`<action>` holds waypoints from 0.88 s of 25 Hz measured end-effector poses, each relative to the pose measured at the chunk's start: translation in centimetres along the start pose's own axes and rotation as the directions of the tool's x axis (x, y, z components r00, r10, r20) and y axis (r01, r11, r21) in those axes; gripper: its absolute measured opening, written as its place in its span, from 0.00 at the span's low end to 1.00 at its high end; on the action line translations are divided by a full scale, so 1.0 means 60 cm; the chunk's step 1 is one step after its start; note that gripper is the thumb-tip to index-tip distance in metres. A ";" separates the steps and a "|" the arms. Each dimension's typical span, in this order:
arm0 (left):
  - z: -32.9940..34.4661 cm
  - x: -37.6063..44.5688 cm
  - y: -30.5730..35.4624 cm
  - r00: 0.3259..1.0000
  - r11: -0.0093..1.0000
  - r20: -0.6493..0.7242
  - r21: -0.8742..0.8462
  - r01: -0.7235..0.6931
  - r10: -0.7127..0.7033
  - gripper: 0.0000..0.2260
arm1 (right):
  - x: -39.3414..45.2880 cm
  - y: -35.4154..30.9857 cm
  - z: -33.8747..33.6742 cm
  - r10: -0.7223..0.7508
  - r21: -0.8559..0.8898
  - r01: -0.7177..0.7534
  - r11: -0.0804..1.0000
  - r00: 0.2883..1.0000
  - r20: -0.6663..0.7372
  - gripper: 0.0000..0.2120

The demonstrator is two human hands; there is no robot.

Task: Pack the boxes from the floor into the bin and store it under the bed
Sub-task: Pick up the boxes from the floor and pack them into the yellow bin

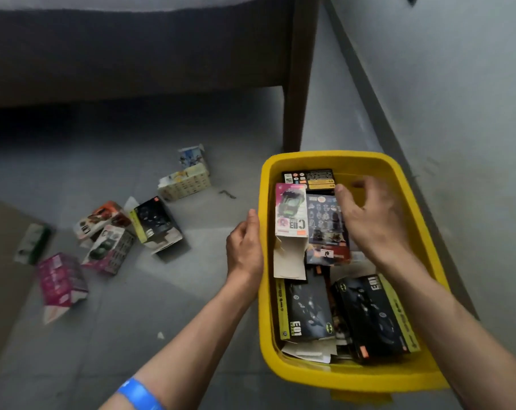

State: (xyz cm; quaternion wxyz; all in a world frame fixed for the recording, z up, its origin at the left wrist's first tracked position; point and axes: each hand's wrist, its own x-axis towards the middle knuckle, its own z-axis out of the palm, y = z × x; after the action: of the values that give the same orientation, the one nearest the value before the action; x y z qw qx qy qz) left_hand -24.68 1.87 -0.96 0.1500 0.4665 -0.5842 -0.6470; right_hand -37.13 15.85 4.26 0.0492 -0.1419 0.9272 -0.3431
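The yellow bin [351, 377] stands on the floor at the right with several toy boxes in it: a pink-and-green box [290, 211], a blue-grey box [325, 229] and two black boxes [372, 315] nearest me. My left hand [243, 244] rests against the outside of the bin's left wall, thumb up along the rim. Over the far half of the bin hovers my right hand [372, 220], blurred, its fingers loosely curled and nothing between them. Several boxes lie on the floor to the left, among them a black one [156, 223], an orange one [103, 217] and a pink one [61, 282].
The dark bed frame [132, 54] spans the top, with a shadowed gap beneath it and a wooden leg [298, 84] just beyond the bin. A wall with a grey skirting [378, 113] runs close along the bin's right side. A cream box [185, 182] lies near the bed.
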 end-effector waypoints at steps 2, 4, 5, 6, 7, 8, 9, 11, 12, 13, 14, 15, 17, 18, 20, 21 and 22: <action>-0.059 0.011 -0.008 0.999 0.999 -0.039 -0.037 -0.003 0.001 0.22 | -0.017 -0.082 0.024 -0.179 0.048 0.179 0.983 0.984 -0.007 0.21; -0.124 0.032 -0.015 0.995 0.996 -0.098 -0.083 0.014 -0.022 0.23 | -0.047 -0.169 0.073 -0.318 0.122 0.306 0.944 0.943 0.095 0.17; -0.152 0.045 -0.019 0.993 0.994 -0.116 -0.108 0.023 -0.036 0.24 | -0.063 -0.207 0.105 -0.366 0.130 0.347 0.929 0.916 0.167 0.15; -0.177 0.059 -0.022 0.991 0.991 -0.129 -0.128 0.028 -0.045 0.24 | -0.080 -0.240 0.136 -0.399 0.113 0.383 0.917 0.885 0.240 0.14; -0.204 0.077 -0.025 0.986 0.991 -0.160 -0.127 0.033 -0.054 0.23 | -0.097 -0.269 0.168 -0.425 0.093 0.418 0.904 0.850 0.310 0.13; -0.230 0.096 -0.030 0.976 0.994 -0.209 -0.096 0.044 -0.063 0.22 | -0.113 -0.290 0.195 -0.443 0.075 0.450 0.890 0.812 0.380 0.13; -0.263 0.116 -0.037 0.961 0.998 -0.268 -0.030 0.064 -0.069 0.18 | -0.127 -0.309 0.224 -0.458 0.053 0.489 0.871 0.767 0.450 0.13; -0.343 0.156 -0.060 0.923 0.963 -0.385 0.244 0.113 -0.011 0.06 | -0.150 -0.342 0.286 -0.459 -0.001 0.566 0.824 0.669 0.585 0.14; -0.383 0.175 -0.069 0.906 0.897 -0.422 0.417 0.149 0.045 0.03 | -0.155 -0.359 0.320 -0.444 -0.022 0.599 0.800 0.616 0.651 0.14; -0.419 0.190 -0.079 0.895 0.796 -0.429 0.581 0.169 0.122 0.08 | -0.156 -0.374 0.355 -0.416 -0.054 0.630 0.774 0.572 0.707 0.16; -0.447 0.209 -0.084 0.899 0.680 -0.390 0.715 0.160 0.200 0.13 | -0.147 -0.388 0.389 -0.377 -0.109 0.655 0.747 0.553 0.743 0.19; -0.470 0.224 -0.088 0.906 0.569 -0.341 0.809 0.146 0.252 0.19 | -0.133 -0.402 0.422 -0.341 -0.176 0.679 0.712 0.555 0.759 0.22; -0.503 0.244 -0.100 0.941 0.448 -0.242 0.886 0.115 0.237 0.27 | -0.099 -0.410 0.474 -0.287 -0.319 0.703 0.636 0.599 0.747 0.27; -0.515 0.256 -0.107 0.960 0.455 -0.201 0.886 0.093 0.194 0.27 | -0.078 -0.404 0.493 -0.259 -0.389 0.681 0.620 0.646 0.718 0.30; -0.531 0.263 -0.111 0.977 0.536 -0.194 0.836 0.118 0.088 0.22 | -0.044 -0.389 0.521 -0.215 -0.449 0.612 0.651 0.716 0.664 0.37; -0.535 0.261 -0.115 0.977 0.565 -0.207 0.813 0.140 0.055 0.21 | -0.037 -0.384 0.535 -0.170 -0.441 0.569 0.694 0.725 0.668 0.40; -0.536 0.255 -0.120 0.975 0.569 -0.218 0.808 0.157 0.041 0.22 | -0.038 -0.381 0.551 -0.111 -0.422 0.517 0.745 0.720 0.685 0.42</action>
State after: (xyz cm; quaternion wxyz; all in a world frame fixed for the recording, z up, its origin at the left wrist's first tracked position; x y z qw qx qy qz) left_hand -5.06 -27.28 -10.20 -0.0432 0.5678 -0.7820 -0.2533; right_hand -23.48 -20.62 -5.99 0.2419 -0.4184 0.8751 0.0240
